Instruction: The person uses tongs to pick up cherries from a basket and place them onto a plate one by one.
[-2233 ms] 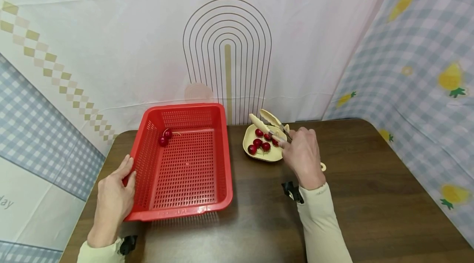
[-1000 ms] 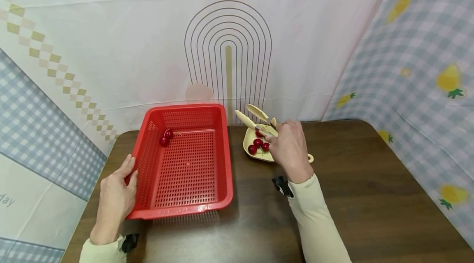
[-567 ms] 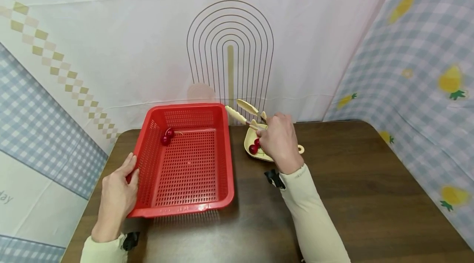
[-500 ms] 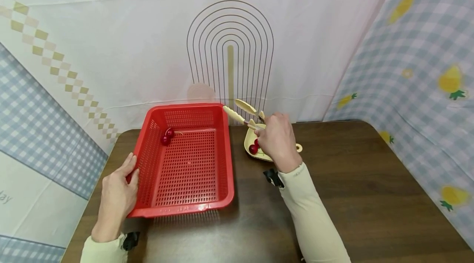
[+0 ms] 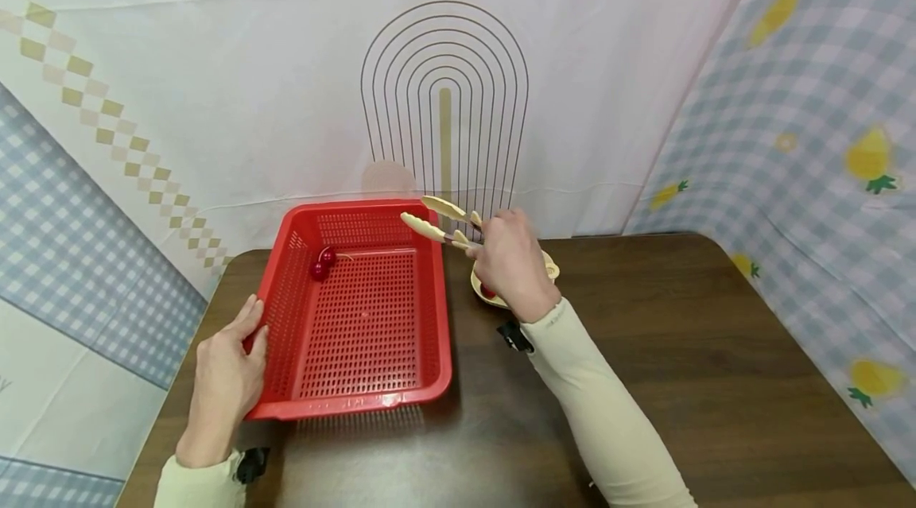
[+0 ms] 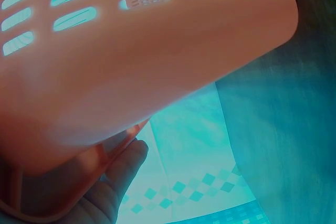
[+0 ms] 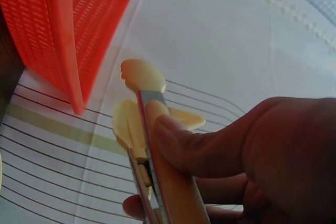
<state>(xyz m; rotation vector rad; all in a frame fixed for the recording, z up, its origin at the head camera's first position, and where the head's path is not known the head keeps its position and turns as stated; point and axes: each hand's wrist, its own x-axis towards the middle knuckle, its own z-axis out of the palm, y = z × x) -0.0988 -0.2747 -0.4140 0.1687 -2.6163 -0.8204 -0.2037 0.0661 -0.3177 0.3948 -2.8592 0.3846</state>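
Observation:
In the head view my left hand (image 5: 225, 373) grips the left rim of a red slotted plastic basket (image 5: 351, 406), thumb over the edge. Two cherries (image 5: 320, 269), joined by a stem, lie at the basket's left inside. My right hand (image 5: 511, 261) holds cream-tipped tongs (image 5: 424, 226), whose spread tips reach over the basket's back right rim with nothing between them. Beneath that hand, a cream dish (image 5: 551, 263) is mostly hidden; one cherry (image 5: 487, 291) peeks out. In the right wrist view, the thumb presses along one arm of the tongs (image 7: 173, 182).
Everything stands on a dark wooden table (image 5: 680, 349). A white printed cloth (image 5: 286, 95) hangs right behind the table's back edge. Blue checked cloth (image 5: 809, 214) with pineapples closes off the right side.
My right hand has carried the tongs leftward from over the dish to the basket's back right rim, covering more of the dish and its cherries. My left hand keeps its grip on the basket.

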